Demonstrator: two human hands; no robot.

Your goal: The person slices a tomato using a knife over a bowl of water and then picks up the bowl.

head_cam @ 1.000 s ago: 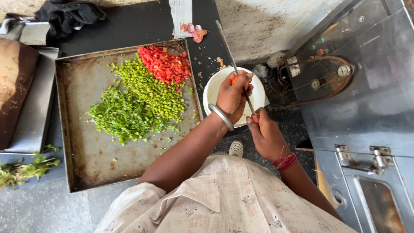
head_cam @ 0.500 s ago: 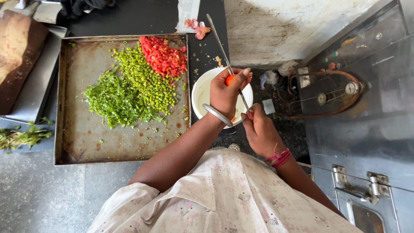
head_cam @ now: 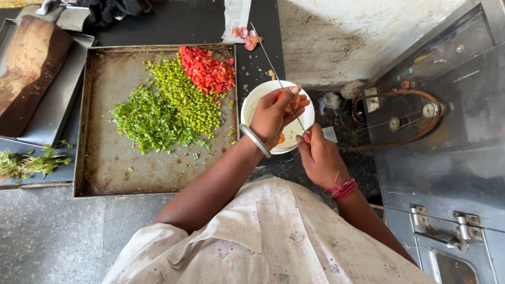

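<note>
The left hand [head_cam: 276, 115] is curled around a piece of tomato [head_cam: 284, 100], holding it over a white bowl [head_cam: 258, 102] that stands on the dark bench [head_cam: 184, 21] just beside the right edge of a large metal tray [head_cam: 105, 173]. A metal bangle [head_cam: 255, 140] sits on the left wrist. The right hand [head_cam: 318, 158] is clenched on the handle of a thin knife [head_cam: 273, 71], whose long blade runs up and away across the bowl, past the fingers of the left hand; red threads [head_cam: 342, 189] are tied around the right wrist. On the tray lie three heaps touching one another: chopped green herbs [head_cam: 150, 121] toward the middle, chopped green chillies [head_cam: 187, 97] beside them, and chopped tomato [head_cam: 208, 68] near the tray's far right corner. At the far edge of the bench, beyond the tray, a few tomato scraps [head_cam: 247, 37] lie next to a strip of paper [head_cam: 236, 18]. To the left of the tray a wooden board [head_cam: 29, 68] rests on a second tray [head_cam: 58, 105], with some leafy stems [head_cam: 26, 163] near its front edge.
</note>
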